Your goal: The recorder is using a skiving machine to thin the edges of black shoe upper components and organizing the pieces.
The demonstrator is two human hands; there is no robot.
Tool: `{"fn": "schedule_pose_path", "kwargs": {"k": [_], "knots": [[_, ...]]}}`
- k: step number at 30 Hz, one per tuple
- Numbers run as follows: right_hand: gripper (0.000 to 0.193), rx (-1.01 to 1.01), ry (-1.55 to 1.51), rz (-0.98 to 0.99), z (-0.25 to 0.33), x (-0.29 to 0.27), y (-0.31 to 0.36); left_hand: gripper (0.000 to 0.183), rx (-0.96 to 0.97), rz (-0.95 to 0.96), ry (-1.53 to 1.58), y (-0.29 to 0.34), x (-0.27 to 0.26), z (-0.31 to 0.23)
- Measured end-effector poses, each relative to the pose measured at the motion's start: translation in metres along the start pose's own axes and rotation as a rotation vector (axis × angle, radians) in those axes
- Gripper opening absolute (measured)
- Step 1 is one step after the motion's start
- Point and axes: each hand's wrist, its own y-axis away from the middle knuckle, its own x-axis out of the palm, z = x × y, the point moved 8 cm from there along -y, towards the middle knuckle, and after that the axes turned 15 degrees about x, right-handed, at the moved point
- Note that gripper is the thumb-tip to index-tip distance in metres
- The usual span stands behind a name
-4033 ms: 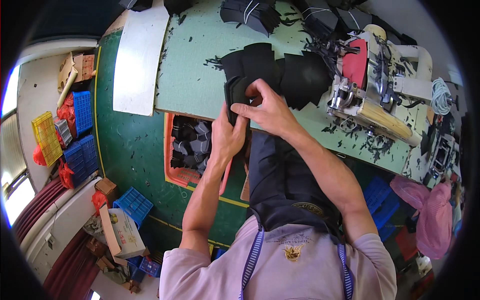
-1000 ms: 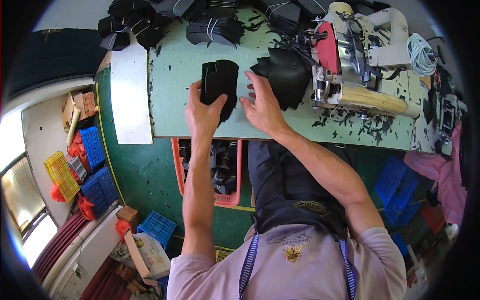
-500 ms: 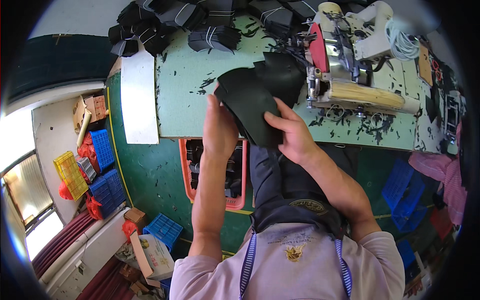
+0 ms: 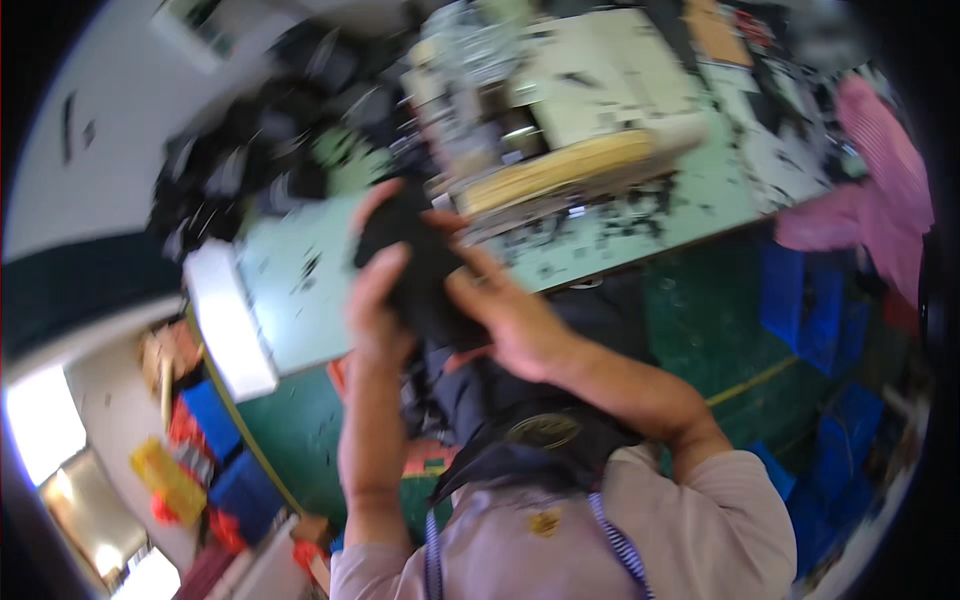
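Note:
A compact stack of black sheet pieces [image 4: 418, 265], perhaps leather, is held up over the front edge of the pale green table [image 4: 300, 270]. My left hand [image 4: 378, 285] is closed around its left side, fingers near the top. On the other side my right hand [image 4: 505, 315] grips the lower right edge, thumb against the face. Motion blur hides the separate layers. Just beyond the hands stands a cream-coloured machine [image 4: 490, 120] with a yellowish rounded bar [image 4: 560, 170] along its front.
Black bundles [image 4: 280, 150] pile up at the back left, and dark scraps [image 4: 630, 215] litter the table near the machine. A white board [image 4: 228, 320] lies at the left edge. Pink cloth [image 4: 880, 170] and blue crates [image 4: 800, 300] are at the right. A reddish basket [image 4: 430, 458] sits below the table.
The fanned black pieces are now squared into a tighter stack, both hands wrapped closer round it. My view has turned, so the machine appears further left and the picture is blurred.

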Motion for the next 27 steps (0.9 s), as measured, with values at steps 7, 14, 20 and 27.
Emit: {"fn": "schedule_pose_path", "kwargs": {"k": [7, 14, 20, 27], "knots": [[0.063, 0.058, 0.001, 0.107, 0.012, -0.017, -0.002, 0.073, 0.148, -0.022, 0.014, 0.005, 0.012, 0.004], [0.053, -0.131, 0.189, -0.163, 0.038, -0.045, 0.0, 0.073, -0.102, 0.124, 0.045, -0.021, -0.007, 0.016], [0.039, -0.229, 0.154, -0.304, 0.051, -0.062, 0.015, 0.05, -0.434, 0.322, -0.792, -0.066, -0.007, 0.021], [0.035, -0.276, 0.098, -0.34, 0.044, -0.073, 0.004, 0.047, -0.499, 0.368, -0.969, -0.081, -0.024, 0.035]]}}
